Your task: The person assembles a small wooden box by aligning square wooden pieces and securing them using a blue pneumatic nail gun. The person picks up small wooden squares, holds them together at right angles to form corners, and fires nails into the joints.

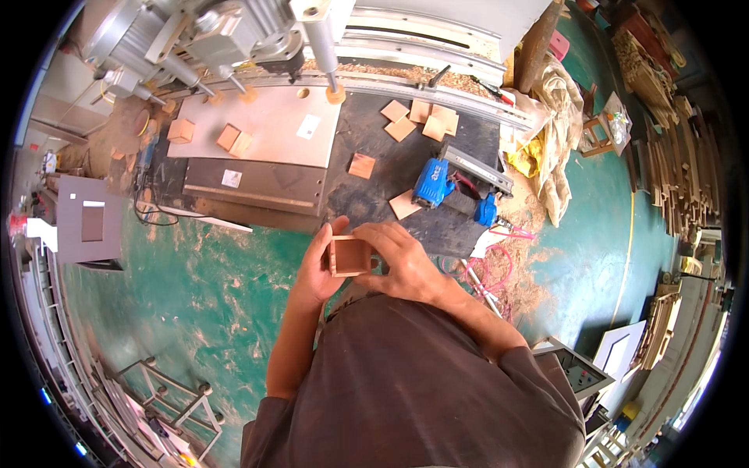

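Note:
A small open-topped wooden box [333, 258] is held in front of my body, its open side facing up toward me. My left hand [315, 267] is closed on the box's left side, thumb along the wall. From the right, my right hand [403, 264] grips the opposite side, fingers over the far edge and thumb near the close corner. Beyond the hands, on the dark worktable [343, 199], lie a thin wooden square [361, 165] and another square [404, 204]. A blue nail gun [431, 184] rests on its side, right of them.
Several wooden squares [399, 128] lie farther back. Small wooden blocks [181, 131] sit on a pale board [273, 109] at left, under machine cylinders [320, 43]. A pink hose [499, 269] coils at the table's right. A wheeled metal frame [175, 398] stands on the green floor.

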Motion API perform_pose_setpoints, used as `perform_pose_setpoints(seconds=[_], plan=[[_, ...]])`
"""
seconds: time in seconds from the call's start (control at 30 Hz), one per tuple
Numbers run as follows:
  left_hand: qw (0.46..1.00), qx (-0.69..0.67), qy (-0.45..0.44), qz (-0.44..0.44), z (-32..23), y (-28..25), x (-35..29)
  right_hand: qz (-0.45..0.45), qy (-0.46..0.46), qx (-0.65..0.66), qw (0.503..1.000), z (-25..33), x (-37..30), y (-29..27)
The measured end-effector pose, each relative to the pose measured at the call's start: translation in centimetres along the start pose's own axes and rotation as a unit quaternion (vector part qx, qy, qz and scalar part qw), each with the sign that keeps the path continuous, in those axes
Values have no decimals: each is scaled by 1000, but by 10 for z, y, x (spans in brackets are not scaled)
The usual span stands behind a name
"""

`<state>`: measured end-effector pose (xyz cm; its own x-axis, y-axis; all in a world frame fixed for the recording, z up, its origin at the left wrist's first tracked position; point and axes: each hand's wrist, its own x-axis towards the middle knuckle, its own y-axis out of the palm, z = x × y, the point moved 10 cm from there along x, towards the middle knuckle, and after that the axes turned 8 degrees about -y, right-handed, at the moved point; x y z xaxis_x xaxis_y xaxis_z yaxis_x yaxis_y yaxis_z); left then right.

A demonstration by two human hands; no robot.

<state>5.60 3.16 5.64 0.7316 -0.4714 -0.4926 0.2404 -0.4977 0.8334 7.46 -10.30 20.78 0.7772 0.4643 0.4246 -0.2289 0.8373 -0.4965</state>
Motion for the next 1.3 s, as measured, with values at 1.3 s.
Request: perform_pose_setpoints(seconds=[1.3], plan=[[998,-21,-24,57,-139,-5,52,-141,551,-358,740,-342,27,-145]])
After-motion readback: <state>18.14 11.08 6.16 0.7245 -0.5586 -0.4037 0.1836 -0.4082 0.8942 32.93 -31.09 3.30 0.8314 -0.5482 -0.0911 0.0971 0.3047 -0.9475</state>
